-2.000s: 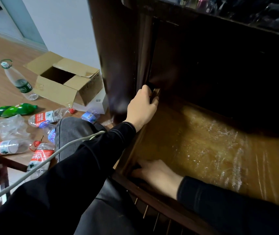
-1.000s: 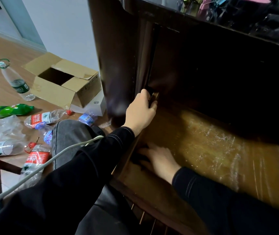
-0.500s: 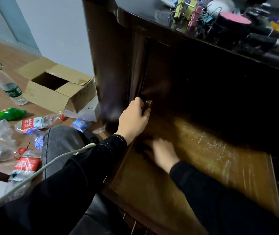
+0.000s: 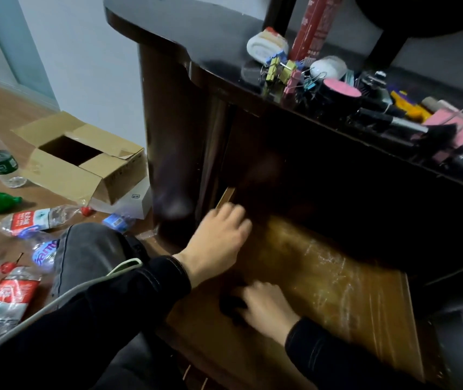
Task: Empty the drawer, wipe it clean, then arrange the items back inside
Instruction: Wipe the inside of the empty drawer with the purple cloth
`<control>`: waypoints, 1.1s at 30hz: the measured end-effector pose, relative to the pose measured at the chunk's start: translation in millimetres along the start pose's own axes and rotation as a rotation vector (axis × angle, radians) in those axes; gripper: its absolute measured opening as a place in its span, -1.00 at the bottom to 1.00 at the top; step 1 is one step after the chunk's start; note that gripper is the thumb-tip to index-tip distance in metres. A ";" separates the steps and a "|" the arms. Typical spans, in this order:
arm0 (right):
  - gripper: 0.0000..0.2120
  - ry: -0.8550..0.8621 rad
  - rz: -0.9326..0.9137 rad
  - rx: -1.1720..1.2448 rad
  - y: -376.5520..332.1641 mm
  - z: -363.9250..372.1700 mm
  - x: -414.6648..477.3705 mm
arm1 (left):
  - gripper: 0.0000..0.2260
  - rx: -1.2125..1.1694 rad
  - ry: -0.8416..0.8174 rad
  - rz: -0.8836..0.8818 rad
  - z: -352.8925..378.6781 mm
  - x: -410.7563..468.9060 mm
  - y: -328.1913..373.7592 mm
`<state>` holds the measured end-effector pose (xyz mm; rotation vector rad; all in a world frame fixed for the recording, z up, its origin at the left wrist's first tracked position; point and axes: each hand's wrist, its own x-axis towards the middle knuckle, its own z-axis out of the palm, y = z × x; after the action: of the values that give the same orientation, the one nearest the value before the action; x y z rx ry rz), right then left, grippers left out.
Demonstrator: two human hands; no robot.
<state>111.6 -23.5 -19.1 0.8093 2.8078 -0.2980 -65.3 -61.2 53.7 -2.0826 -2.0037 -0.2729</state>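
Two hands work at the drawer, which stands pulled well out of the dark desk; the drawer floor shows no contents

- Right hand: low on the drawer floor near the front-left corner, fingers bent over a dark cloth, gripping it as a wad against the wood
- Left hand: over the drawer's left wall, fingers loosely bent and blurred, holding nothing visible. Whether it touches the wall cannot be told
- Removed items lie along the desk top: binder clips, a red tube standing upright, a white roll, and further small things to the right

Judgement: wiping is the step in hand; emptying looks done, restocking not begun

Handling notes:
- Cloth: soft, light and limp, and it bunches under the fingers. Best held as a wad and pressed flat down, not by a corner
- Drawer floor: stiff and glossy with pale streaks, probably slick, so the cloth should glide
- Drawer: may slide on its runners under a stroke; the side wall is the place to steady it
- Binder clips: small, hard, wire handles interlocked. Likely to lift as a cluster; pinch at the bodies
- Red tube: tall, likely tips easily; take it round the middle

On the room floor at left are an open cardboard box and scattered plastic bottles
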 end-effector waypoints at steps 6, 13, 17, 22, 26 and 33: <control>-0.70 0.226 0.441 0.241 71.4 -50.7 83.5 | -0.68 -0.129 -0.609 -0.062 14.3 35.4 12.9; -0.61 0.162 0.322 -0.004 75.4 -21.9 56.1 | -0.62 -0.254 -0.733 -0.074 42.1 33.1 17.0; -0.59 0.042 0.154 0.020 51.3 12.0 -3.0 | -0.61 -0.310 -0.723 -0.095 48.8 33.7 13.0; -0.63 0.160 0.271 0.011 70.2 -9.5 31.3 | -0.63 -0.356 -0.721 -0.102 52.7 32.6 12.1; -0.70 0.257 0.400 0.010 82.2 -31.9 67.3 | -0.63 -0.351 -0.730 -0.119 51.5 34.3 12.4; -0.63 -0.018 0.010 -0.025 39.3 16.7 -27.4 | -0.61 -0.352 -0.708 -0.142 46.1 36.4 14.0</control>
<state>158.0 -8.7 -33.6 0.8103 2.7843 -0.2663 -51.1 -13.2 19.9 -2.4998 -2.6665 0.1283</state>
